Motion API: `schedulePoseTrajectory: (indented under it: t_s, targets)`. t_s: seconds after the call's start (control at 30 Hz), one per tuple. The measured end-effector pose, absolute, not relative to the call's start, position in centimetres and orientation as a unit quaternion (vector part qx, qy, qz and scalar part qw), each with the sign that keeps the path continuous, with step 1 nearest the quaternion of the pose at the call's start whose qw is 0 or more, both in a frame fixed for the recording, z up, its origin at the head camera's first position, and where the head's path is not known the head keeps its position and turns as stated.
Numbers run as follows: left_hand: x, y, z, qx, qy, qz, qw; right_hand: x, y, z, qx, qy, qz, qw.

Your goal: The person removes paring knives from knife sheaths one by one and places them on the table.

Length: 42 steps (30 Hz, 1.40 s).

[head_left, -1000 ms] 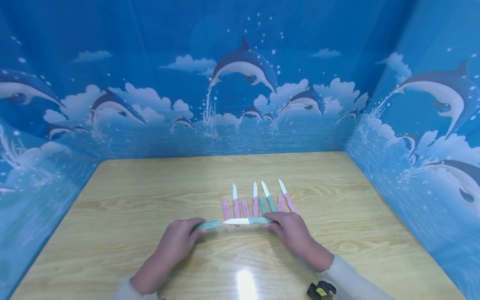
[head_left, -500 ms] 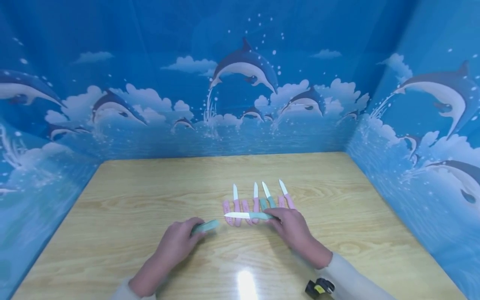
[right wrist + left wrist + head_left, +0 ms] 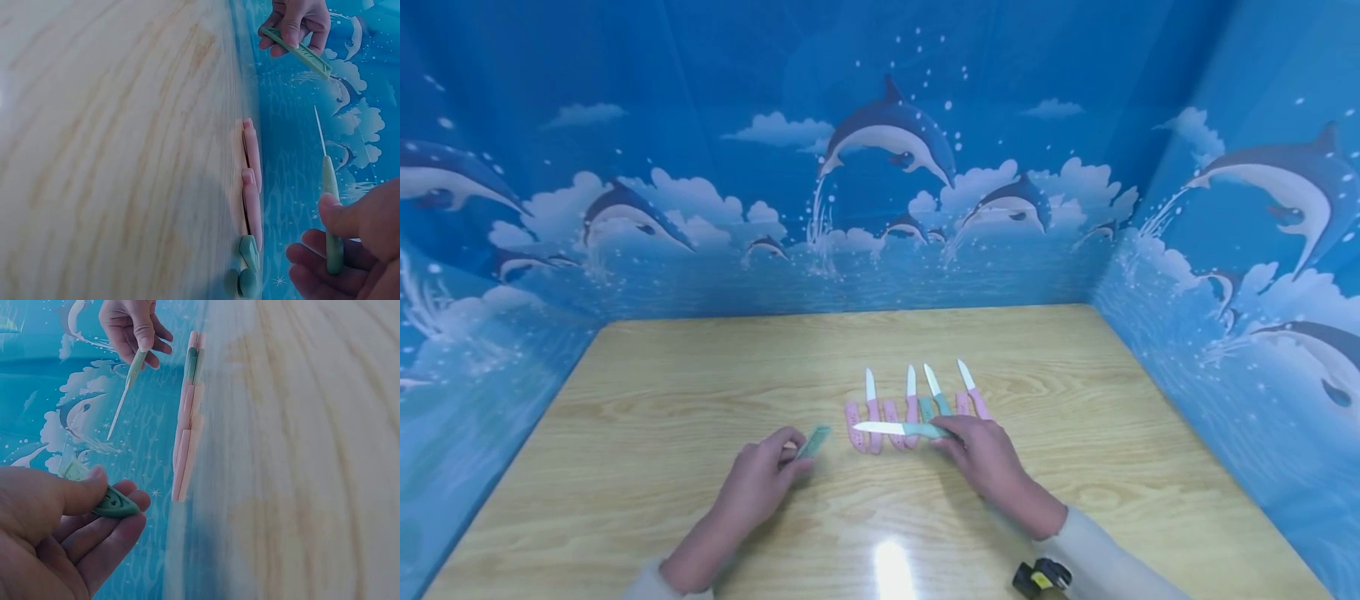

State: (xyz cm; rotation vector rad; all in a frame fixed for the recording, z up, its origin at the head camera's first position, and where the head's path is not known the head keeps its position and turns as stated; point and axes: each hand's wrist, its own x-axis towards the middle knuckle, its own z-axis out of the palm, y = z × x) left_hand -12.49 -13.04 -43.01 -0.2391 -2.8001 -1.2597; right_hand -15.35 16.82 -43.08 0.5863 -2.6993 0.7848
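Observation:
My left hand pinches a green knife sheath between thumb and fingers; in the left wrist view the sheath slants over the fingers. My right hand pinches the green handle of a paring knife. Its bare white blade points left toward the sheath, with a gap between them. The knife is held above the table, in front of a row of knives and sheaths. In that row lie a pink knife, another pink knife, a green knife and a pink knife, blades pointing away.
Between those knives lie pink sheaths, such as the leftmost sheath, and a green sheath. The wooden table meets a blue dolphin-print backdrop behind and at the sides. A black strap-like object is by the right sleeve.
The sheath in my left hand has swung from nearly level to tilted, its free end now up and away. My right hand has moved the knife slightly away from me.

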Motion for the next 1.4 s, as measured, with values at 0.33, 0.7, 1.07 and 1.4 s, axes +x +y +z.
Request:
schedulePoseTrajectory:
  t_s: [0.33, 0.7, 1.07, 1.4]
  targets:
    - [-12.54, -13.06, -43.19, -0.066, -0.896, -0.439, 0.006, -15.38, 16.56, -43.38, 0.199, -0.932, 0.272, 0.131]
    - [-12.6, -13.0, -42.89, -0.035, -0.875, -0.482, -0.01, -15.49, 16.61, -43.27, 0.21, -0.927, 0.277, 0.145]
    - [-12.68, -13.32, -43.0, -0.064, -0.84, -0.538, -0.039, -15.35, 16.46, -43.18, 0.199, -0.929, 0.287, 0.123]
    - [-12.88, -13.9, -42.93, -0.061, -0.82, -0.563, -0.084, -15.55, 16.06, -42.95, 0.202, -0.921, 0.31, 0.124]
